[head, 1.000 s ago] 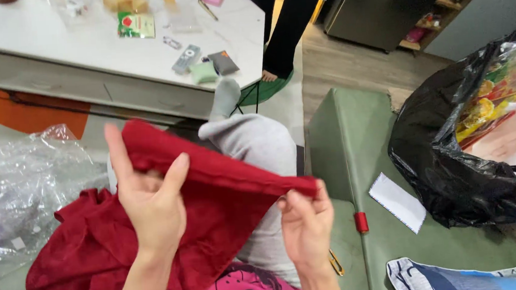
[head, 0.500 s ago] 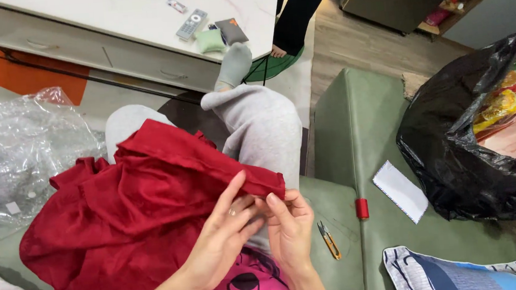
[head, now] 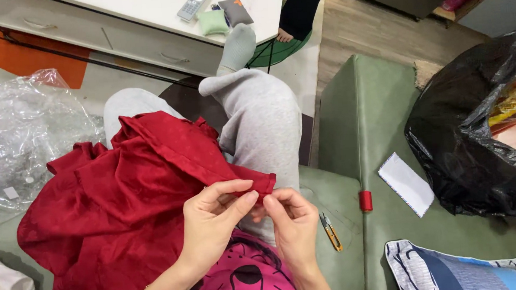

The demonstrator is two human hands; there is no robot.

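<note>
Green upholstered sofa (head: 377, 112): landmark. Crumpled red satin-like cloth (head: 110, 198): on lap, left of sofa's middle. Left hand (head: 212, 224), right hand (head: 291, 224): fingers pinched narrow on cloth's corner (hem edge). Small yellow-handled thread snips (head: 330, 232), red thread spool (head: 365, 201): on sofa seat, right of hands.

Left hand (head: 214, 217) and right hand (head: 292, 221) meet near the lap, fingertips pinched together, thumbs up, wrists angled inward.
</note>
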